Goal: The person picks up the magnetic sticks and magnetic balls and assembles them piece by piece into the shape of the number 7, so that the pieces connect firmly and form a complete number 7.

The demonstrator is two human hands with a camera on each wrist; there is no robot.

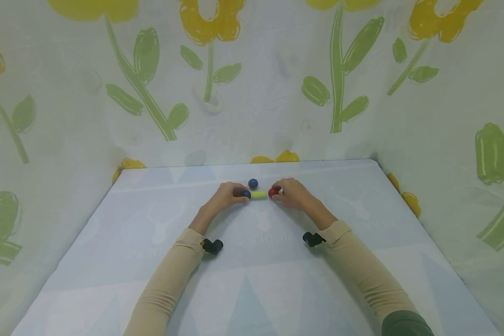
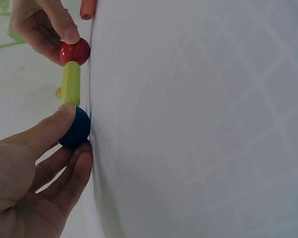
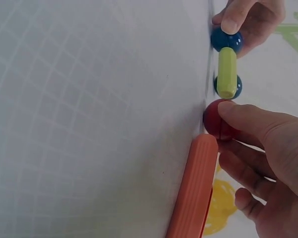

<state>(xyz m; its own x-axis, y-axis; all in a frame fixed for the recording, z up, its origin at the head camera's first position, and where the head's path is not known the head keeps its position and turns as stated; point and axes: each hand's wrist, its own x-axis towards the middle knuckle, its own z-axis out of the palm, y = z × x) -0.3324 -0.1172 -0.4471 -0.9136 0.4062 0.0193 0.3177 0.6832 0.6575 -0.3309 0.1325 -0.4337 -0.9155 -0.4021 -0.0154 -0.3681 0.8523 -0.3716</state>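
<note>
Left hand (image 1: 227, 196) pinches a dark-blue ball (image 1: 246, 194) against 1 end of a yellow-green rod (image 1: 258, 195); right hand (image 1: 295, 194) pinches a red ball (image 1: 272, 192) just beside the other end, at the tabletop (image 1: 260, 270). Sound joining would call for steadying the dark-blue ball and aligning the red ball with the rod's axis (a 2nd blue ball (image 1: 253, 183) lies just beyond).

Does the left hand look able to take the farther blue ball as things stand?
Probably not yet: the farther blue ball sits uncovered nearby, but the left hand pinches another blue ball.
</note>
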